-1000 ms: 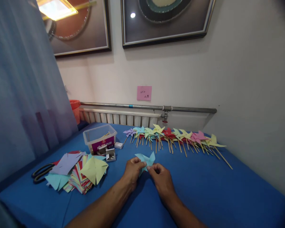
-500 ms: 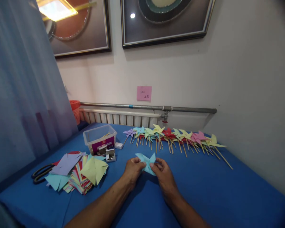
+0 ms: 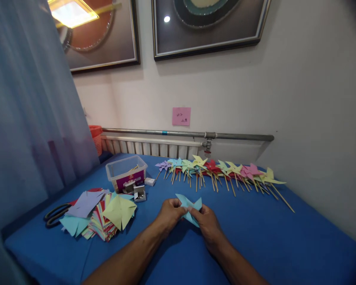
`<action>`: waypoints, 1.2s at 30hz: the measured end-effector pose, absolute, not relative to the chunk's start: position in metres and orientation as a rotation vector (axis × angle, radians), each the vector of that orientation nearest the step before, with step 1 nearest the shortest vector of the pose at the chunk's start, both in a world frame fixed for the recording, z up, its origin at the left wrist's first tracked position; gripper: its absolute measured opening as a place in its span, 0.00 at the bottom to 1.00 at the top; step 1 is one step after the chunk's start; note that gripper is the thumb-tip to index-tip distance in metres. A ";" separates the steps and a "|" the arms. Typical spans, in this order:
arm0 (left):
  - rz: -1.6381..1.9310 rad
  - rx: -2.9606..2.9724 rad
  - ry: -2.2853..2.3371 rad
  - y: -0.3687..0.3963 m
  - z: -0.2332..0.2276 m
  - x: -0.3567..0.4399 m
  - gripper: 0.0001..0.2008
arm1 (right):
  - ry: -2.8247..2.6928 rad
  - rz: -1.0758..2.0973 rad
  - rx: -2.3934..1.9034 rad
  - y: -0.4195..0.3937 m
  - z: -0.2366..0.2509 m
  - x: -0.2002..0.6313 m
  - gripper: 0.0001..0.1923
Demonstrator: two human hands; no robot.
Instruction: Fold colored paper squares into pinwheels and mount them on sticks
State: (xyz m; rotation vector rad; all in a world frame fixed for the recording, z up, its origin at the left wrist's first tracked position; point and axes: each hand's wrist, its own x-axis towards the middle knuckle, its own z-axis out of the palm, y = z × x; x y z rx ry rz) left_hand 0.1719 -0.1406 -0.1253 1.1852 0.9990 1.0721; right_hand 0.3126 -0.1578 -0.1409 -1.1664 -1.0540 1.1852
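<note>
Your left hand (image 3: 169, 213) and right hand (image 3: 208, 222) meet just above the blue cloth-covered surface (image 3: 269, 237), both pinching a light blue folded paper pinwheel head (image 3: 189, 206) between fingertips; its points stick up and out between your hands. To your left lies a loose stack of cut coloured paper squares (image 3: 102, 215), with black-handled scissors (image 3: 57, 213) beside it. Beyond the stack stands a clear plastic box with a purple label (image 3: 126, 176), and small white boxes (image 3: 139, 193) sit just in front of it. A row of finished paper pinwheels on wooden sticks (image 3: 222, 174) lies along the far edge near the wall.
</note>
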 end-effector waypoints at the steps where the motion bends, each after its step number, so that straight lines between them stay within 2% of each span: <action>1: 1.064 1.194 1.006 -0.141 -0.125 0.171 0.12 | -1.058 1.178 -1.173 -0.158 -0.140 0.312 0.20; 11: 1.030 1.345 1.098 -0.137 -0.121 0.166 0.08 | -1.118 1.119 -1.186 -0.162 -0.134 0.309 0.16; 13: 1.090 1.573 1.237 -0.135 -0.109 0.148 0.05 | -1.112 1.122 -1.185 -0.161 -0.136 0.309 0.15; 16: 1.263 1.952 1.751 -0.130 -0.087 0.106 0.03 | -1.106 1.121 -1.186 -0.160 -0.137 0.309 0.15; 17: 1.203 1.984 1.969 -0.128 -0.082 0.092 0.05 | -1.104 1.120 -1.188 -0.160 -0.137 0.309 0.15; 19: 0.851 1.976 2.310 -0.125 -0.076 0.068 0.10 | -1.102 1.117 -1.194 -0.160 -0.137 0.308 0.16; 21: 0.484 1.946 2.458 -0.121 -0.077 0.055 0.13 | -1.107 1.118 -1.200 -0.159 -0.137 0.308 0.16; 23: 0.276 1.968 2.468 -0.117 -0.081 0.053 0.15 | -1.112 1.120 -1.203 -0.158 -0.138 0.309 0.17; 26: 0.149 2.059 2.417 -0.109 -0.084 0.061 0.16 | -1.102 1.117 -1.195 -0.156 -0.140 0.309 0.16; 36: 0.120 2.193 2.167 -0.079 -0.081 0.073 0.15 | -1.069 1.119 -1.174 -0.157 -0.137 0.316 0.12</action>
